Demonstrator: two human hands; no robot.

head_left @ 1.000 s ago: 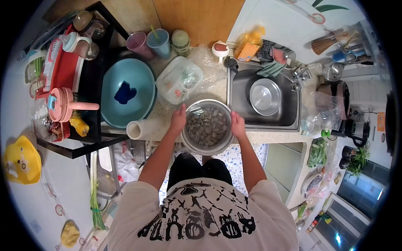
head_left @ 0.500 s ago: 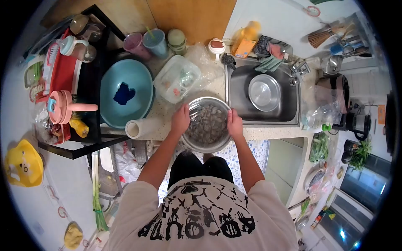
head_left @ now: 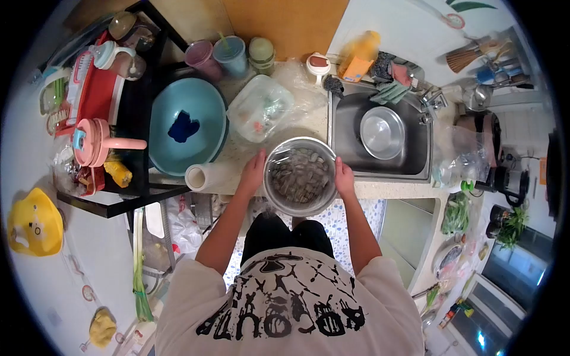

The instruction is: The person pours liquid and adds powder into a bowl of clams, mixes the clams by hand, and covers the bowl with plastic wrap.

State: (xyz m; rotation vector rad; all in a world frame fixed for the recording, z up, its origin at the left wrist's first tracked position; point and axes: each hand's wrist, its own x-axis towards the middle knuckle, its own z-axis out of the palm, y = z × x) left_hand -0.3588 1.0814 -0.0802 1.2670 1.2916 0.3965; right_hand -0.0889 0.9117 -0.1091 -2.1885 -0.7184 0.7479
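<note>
A round metal bowl [head_left: 268, 191] hangs over the counter's front edge, in front of my body. Inside it lie many brownish-grey shells [head_left: 300, 175], slightly blurred, with a clear glossy layer over them that looks like water or film. On the bowl's left rim my left hand [head_left: 253, 171] is closed. My right hand [head_left: 344, 177] grips the opposite rim. Behind the bowl is a clear plastic container [head_left: 261, 107] with small items in it. A second metal bowl [head_left: 382, 133] sits in the sink [head_left: 350, 161] to the right.
A blue-green basin [head_left: 199, 98] with a dark blue thing in it stands at the left, beside a black rack [head_left: 127, 204]. A white paper roll [head_left: 196, 177] lies near the counter's edge. Cups and a white lidded jug [head_left: 318, 66] line the back.
The shells in the bowl have shifted and look more smeared. The view has swayed a little. Both hands keep their hold on the rim.
</note>
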